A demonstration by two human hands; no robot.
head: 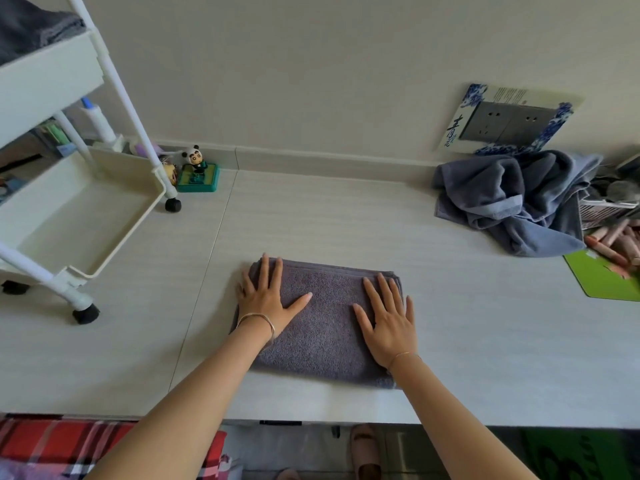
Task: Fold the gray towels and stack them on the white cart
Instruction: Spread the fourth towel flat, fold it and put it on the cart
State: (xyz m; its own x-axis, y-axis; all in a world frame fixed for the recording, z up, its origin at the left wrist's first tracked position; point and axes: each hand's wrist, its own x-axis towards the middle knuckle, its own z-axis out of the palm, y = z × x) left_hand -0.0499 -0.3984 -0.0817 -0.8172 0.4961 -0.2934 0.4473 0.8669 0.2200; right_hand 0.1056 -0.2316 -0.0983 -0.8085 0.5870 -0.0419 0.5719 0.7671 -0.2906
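A folded gray towel (325, 327) lies flat on the pale table, near its front edge. My left hand (268, 299) presses flat on the towel's left end with fingers spread. My right hand (389, 318) lies flat on its right part, fingers straight. A crumpled heap of gray-blue towels (512, 199) sits at the back right against the wall. The white cart (69, 216) stands on the table at the left; a dark gray towel (31, 29) rests on its top shelf. Its lower tray holds nothing.
A panda figure on a green base (197, 174) stands by the cart's rear wheel. A green mat (606, 278) with pinkish items lies at the right edge, near a basket (602, 209). A wall socket (509, 123) is above the heap.
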